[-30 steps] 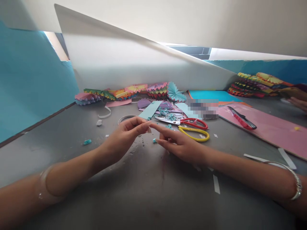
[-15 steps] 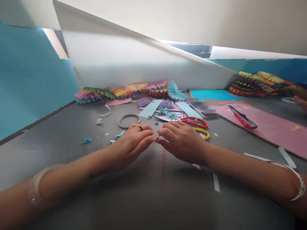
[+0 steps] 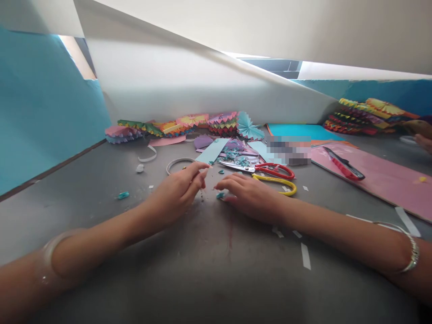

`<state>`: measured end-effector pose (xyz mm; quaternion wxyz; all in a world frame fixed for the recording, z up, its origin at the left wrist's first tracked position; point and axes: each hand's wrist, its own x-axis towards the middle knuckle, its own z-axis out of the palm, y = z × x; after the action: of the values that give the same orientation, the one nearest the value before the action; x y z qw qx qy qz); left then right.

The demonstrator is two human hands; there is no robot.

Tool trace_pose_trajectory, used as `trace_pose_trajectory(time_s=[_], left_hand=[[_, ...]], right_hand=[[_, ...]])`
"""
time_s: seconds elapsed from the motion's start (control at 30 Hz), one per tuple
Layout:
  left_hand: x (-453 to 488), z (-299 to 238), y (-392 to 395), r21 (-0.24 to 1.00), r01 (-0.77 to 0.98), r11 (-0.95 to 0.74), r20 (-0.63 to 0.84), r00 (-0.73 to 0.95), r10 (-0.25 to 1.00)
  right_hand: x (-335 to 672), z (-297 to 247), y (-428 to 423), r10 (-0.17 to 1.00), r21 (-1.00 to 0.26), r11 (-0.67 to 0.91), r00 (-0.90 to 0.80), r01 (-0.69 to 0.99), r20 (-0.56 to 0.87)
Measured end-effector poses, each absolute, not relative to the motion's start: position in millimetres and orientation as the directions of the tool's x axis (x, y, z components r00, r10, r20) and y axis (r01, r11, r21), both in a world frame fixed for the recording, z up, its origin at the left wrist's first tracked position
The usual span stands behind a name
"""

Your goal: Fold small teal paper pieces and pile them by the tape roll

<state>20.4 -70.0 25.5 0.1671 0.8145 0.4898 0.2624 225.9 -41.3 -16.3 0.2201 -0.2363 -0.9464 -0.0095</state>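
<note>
My left hand is over the grey table, its fingers bent and a little apart, with nothing visible in them. Across a narrow gap, my right hand rests low with curled, parted fingers. A small teal paper scrap lies by its thumb and index fingertips; whether they touch it I cannot tell. Just beyond the right hand are scissors with one red and one yellow handle, blades apart. A roll of tape or ring is partly hidden behind my left hand.
Folded paper rosettes line the back. Paper strips and teal shreds lie before them. On the right, a red-and-black cutter rests on a pink sheet. Another person's hand shows at the right edge.
My hands, together at the fingertips before, have come apart. The left drew back left, and a teal scrap now shows by the right fingertips. More of the scissors is visible.
</note>
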Motion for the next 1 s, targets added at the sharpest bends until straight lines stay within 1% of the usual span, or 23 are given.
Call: trace_pose_trajectory(time_s=[0.03,0.1,0.17,0.2,0.27,0.3,0.37,0.4,0.47,0.5,0.57,0.6,0.63,0.67,0.7,0.73,0.8,0.9,0.93,0.97,1.0], left_hand=[[21.0,24.7,-69.4,0.567,0.687,-0.454,0.250,0.382,0.890],[22.0,21.8,-67.4,0.712,0.580,-0.395,0.187,0.386,0.903],[22.4,18.0,-64.8,0.874,0.418,-0.247,0.050,0.429,0.902],[22.4,16.0,-63.6,0.926,0.344,-0.156,-0.023,0.463,0.886],[22.3,12.2,-61.3,0.968,0.252,-0.016,-0.121,0.516,0.848],[22.4,10.4,-60.3,0.974,0.225,0.017,-0.138,0.534,0.834],[22.7,7.1,-58.3,0.981,0.192,0.033,-0.137,0.555,0.821],[23.0,5.6,-57.3,0.982,0.184,0.035,-0.134,0.559,0.819],[23.3,2.9,-55.1,0.985,0.166,0.051,-0.136,0.552,0.822],[23.3,2.0,-54.2,0.985,0.160,0.067,-0.143,0.539,0.830],[23.0,1.4,-53.3,0.985,0.152,0.086,-0.152,0.495,0.855],[22.9,1.8,-53.5,0.984,0.158,0.085,-0.151,0.470,0.870],[22.7,2.7,-53.9,0.982,0.172,0.075,-0.145,0.445,0.884],[22.7,4.0,-54.7,0.979,0.193,0.060,-0.138,0.422,0.896],[22.7,5.4,-55.5,0.974,0.221,0.045,-0.133,0.404,0.905],[22.8,6.9,-56.3,0.967,0.252,0.027,-0.129,0.396,0.909],[23.0,9.1,-57.2,0.948,0.317,-0.018,-0.116,0.401,0.909],[23.3,8.7,-56.2,0.921,0.383,-0.079,-0.097,0.420,0.903],[23.4,7.7,-55.5,0.921,0.379,-0.090,-0.088,0.426,0.901],[23.5,6.7,-55.0,0.929,0.359,-0.092,-0.078,0.432,0.898],[23.8,5.8,-54.8,0.942,0.322,-0.091,-0.065,0.441,0.895]], right_hand=[[225.2,-18.6,-40.0,0.421,-0.071,0.898,-0.802,0.434,0.424],[224.9,-20.3,-39.4,0.381,-0.048,0.913,-0.807,0.404,0.452],[225.9,-18.2,-41.4,0.335,-0.008,0.924,-0.797,0.383,0.503],[226.7,-16.3,-42.9,0.302,0.029,0.927,-0.792,0.373,0.531],[228.3,-12.3,-45.7,0.220,0.120,0.932,-0.794,0.343,0.566],[228.9,-10.9,-46.8,0.181,0.158,0.932,-0.799,0.325,0.574],[229.4,-9.8,-47.6,0.147,0.186,0.936,-0.809,0.300,0.569],[229.4,-10.2,-47.5,0.155,0.175,0.937,-0.810,0.301,0.566],[229.4,-11.6,-47.3,0.222,0.109,0.933,-0.789,0.342,0.573],[229.5,-12.1,-47.6,0.273,0.049,0.928,-0.764,0.369,0.585],[230.5,-11.8,-49.4,0.402,-0.141,0.906,-0.708,0.399,0.581],[231.4,-11.0,-51.0,0.469,-0.268,0.883,-0.693,0.385,0.548],[232.4,-9.8,-52.7,0.521,-0.403,0.846,-0.705,0.350,0.481],[233.5,-8.5,-54.4,0.543,-0.532,0.794,-0.738,0.295,0.402],[234.5,-7.4,-55.8,0.532,-0.635,0.736,-0.780,0.235,0.328],[235.3,-6.7,-56.9,0.501,-0.703,0.687,-0.822,0.186,0.272],[235.8,-7.2,-57.7,0.433,-0.761,0.635,-0.877,0.133,0.208],[233.8,-12.3,-55.8,0.408,-0.759,0.633,-0.898,0.149,0.164],[232.7,-14.3,-54.5,0.417,-0.741,0.654,-0.889,0.151,0.187],[231.6,-16.1,-53.0,0.430,-0.707,0.692,-0.869,0.144,0.244],[230.4,-17.5,-51.4,0.445,-0.650,0.747,-0.831,0.139,0.334]])
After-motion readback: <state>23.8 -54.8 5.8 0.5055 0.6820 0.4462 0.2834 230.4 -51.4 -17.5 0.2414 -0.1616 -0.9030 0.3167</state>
